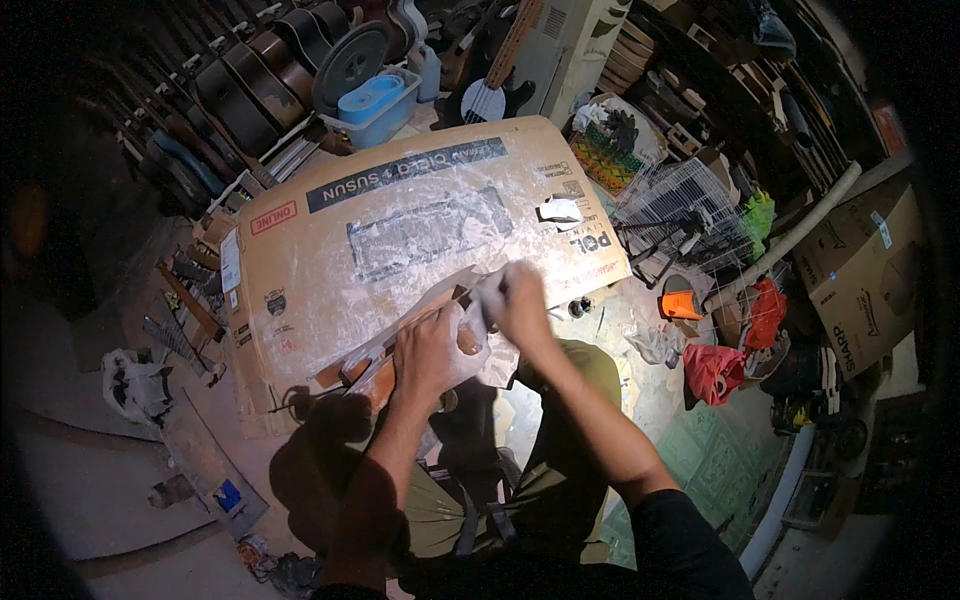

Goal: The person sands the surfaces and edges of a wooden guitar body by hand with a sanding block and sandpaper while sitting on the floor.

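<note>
A long, narrow piece of reddish-brown wood (372,384) lies slantwise over my lap at the near edge of a flattened cardboard sheet. My left hand (435,345) is wrapped round it, pale dust on the fingers. At its far end my right hand (515,308) is curled, whitened with dust and a little blurred; whatever sits in its fingers is hidden. Pale powder is smeared over the cardboard (310,250). A small folded white piece (560,211) rests on the cardboard's right part.
Several guitar bodies (235,100) stand in a row at the far left. Beside them is a clear plastic tub (385,125) with a blue item. On the right are a white wire rack (680,205), an orange object (680,304), red cloth (714,372) and a cardboard box (860,280).
</note>
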The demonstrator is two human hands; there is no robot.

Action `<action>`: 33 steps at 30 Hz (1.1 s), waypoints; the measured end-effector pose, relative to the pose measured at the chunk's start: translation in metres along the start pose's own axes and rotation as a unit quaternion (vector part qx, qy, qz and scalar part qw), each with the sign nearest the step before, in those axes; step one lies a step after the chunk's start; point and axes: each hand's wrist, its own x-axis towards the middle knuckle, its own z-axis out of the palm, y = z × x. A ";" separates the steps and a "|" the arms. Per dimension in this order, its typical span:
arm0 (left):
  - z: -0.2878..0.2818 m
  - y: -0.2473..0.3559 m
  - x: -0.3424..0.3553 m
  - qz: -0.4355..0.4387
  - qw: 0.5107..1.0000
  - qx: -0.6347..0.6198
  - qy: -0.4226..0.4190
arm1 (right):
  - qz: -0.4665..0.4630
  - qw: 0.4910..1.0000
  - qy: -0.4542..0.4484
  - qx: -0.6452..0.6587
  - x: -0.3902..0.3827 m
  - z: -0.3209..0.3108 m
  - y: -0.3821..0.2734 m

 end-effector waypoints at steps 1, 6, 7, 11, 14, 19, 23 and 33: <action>0.003 -0.006 -0.003 0.011 1.000 0.007 0.020 | -0.012 0.999 -0.033 0.027 -0.008 0.003 -0.009; -0.002 0.007 -0.001 -0.032 0.997 -0.009 -0.063 | 0.055 0.993 0.049 -0.089 0.020 -0.012 0.004; -0.001 0.008 -0.001 -0.034 0.997 -0.006 -0.074 | 0.059 0.997 0.008 -0.041 0.015 -0.012 0.003; 0.005 -0.006 -0.005 0.036 0.999 0.005 0.022 | 0.044 0.997 -0.067 0.016 0.003 -0.007 -0.009; -0.001 0.006 -0.001 0.016 0.999 -0.016 -0.022 | 0.048 0.993 0.009 -0.108 0.022 -0.020 0.004; 0.007 -0.004 -0.006 -0.006 1.000 0.006 -0.005 | 0.088 0.979 -0.029 0.181 -0.018 -0.002 -0.018; 0.001 0.004 -0.001 -0.019 0.999 -0.020 -0.034 | 0.057 0.993 0.094 -0.031 -0.011 -0.006 -0.003; -0.008 0.006 0.002 -0.035 0.996 0.009 -0.086 | 0.133 0.978 0.136 0.088 -0.039 0.014 -0.003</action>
